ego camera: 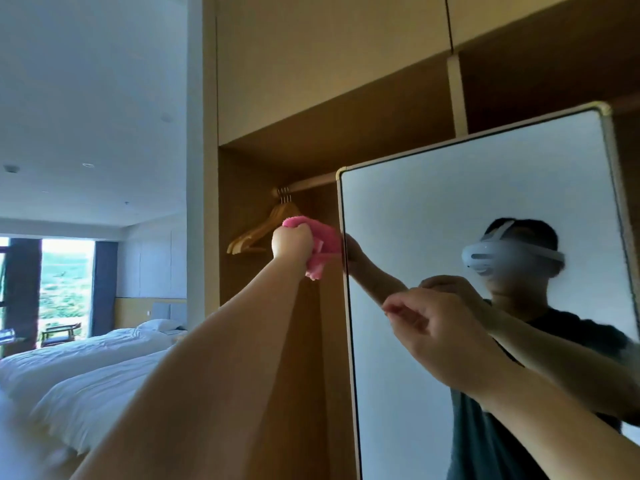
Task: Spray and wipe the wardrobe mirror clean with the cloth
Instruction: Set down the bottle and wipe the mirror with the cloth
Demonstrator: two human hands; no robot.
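The tall wardrobe mirror with a thin light frame fills the right half of the view and reflects a person wearing a headset. My left hand is stretched out and grips a bunched pink cloth, which is pressed against the mirror's left edge near the top corner. My right hand hovers close in front of the glass lower down. Its fingers are loosely curled and I see nothing in them. No spray bottle is in view.
Behind the cloth, wooden hangers hang from a rail inside the open wardrobe. To the left are two white beds, and a chair stands by the window.
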